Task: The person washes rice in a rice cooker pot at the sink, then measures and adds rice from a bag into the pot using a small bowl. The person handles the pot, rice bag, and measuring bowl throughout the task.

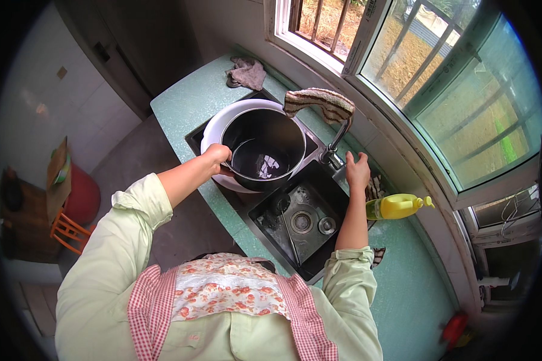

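My left hand [220, 158] grips the near-left side of a deep dark pot [248, 128] at its rim; the fingers are partly hidden beneath. The pot sits in a white basin [214, 124] over the left part of the sink. Bright reflections show on its bottom, and I cannot tell if water lies there. My right hand [357, 170] is beside the base of the chrome faucet [338, 137], fingers apart, with nothing visible in it. A striped cloth [318, 103] wraps the faucet's spout. Under my right forearm is the dark sink bowl [309, 194].
A yellow dish-soap bottle [395, 206] lies right of my right forearm, near a striped cloth [374, 187]. Inside the bowl are a drain [301, 222], a strainer plug [326, 225] and a long-handled utensil [290, 237]. A grey rag [249, 74] rests on the green counter [183, 97] below the window.
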`<state>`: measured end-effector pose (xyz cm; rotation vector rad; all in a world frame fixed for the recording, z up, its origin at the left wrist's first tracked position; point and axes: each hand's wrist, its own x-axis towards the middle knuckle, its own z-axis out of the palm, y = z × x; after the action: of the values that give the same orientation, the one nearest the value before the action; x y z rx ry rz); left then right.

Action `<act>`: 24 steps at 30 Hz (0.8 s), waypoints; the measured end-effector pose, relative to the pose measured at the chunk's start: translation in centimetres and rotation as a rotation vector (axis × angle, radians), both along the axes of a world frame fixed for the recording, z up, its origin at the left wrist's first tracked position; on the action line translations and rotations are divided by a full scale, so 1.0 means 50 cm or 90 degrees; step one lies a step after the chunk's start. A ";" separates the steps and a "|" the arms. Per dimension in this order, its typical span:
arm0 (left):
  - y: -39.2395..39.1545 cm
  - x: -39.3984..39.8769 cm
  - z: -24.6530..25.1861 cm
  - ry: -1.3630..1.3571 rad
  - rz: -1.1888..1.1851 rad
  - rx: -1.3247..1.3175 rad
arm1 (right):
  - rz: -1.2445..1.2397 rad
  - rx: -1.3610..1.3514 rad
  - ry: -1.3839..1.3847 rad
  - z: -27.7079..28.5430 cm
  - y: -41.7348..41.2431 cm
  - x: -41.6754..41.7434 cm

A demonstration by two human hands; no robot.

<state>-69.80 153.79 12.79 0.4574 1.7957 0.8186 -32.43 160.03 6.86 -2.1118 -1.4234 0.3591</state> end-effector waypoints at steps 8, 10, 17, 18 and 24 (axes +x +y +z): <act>0.079 -0.008 -0.001 0.042 -0.097 0.030 | -0.027 -0.058 0.219 -0.144 0.047 0.062; 0.093 -0.011 -0.008 0.050 -0.116 0.041 | -0.021 -0.056 0.216 -0.119 0.039 0.051; 0.111 -0.013 -0.022 0.051 -0.107 0.040 | -0.045 0.211 0.247 -0.081 -0.074 -0.019; 0.114 -0.017 -0.029 0.049 -0.104 0.037 | -0.009 0.145 0.407 -0.072 -0.093 -0.059; 0.115 -0.033 -0.039 0.090 -0.126 0.054 | 0.160 -0.036 0.512 -0.002 -0.094 -0.261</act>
<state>-71.46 159.51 10.87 0.7520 1.8144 0.7417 -45.48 155.34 6.75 -1.5240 -1.1675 1.1974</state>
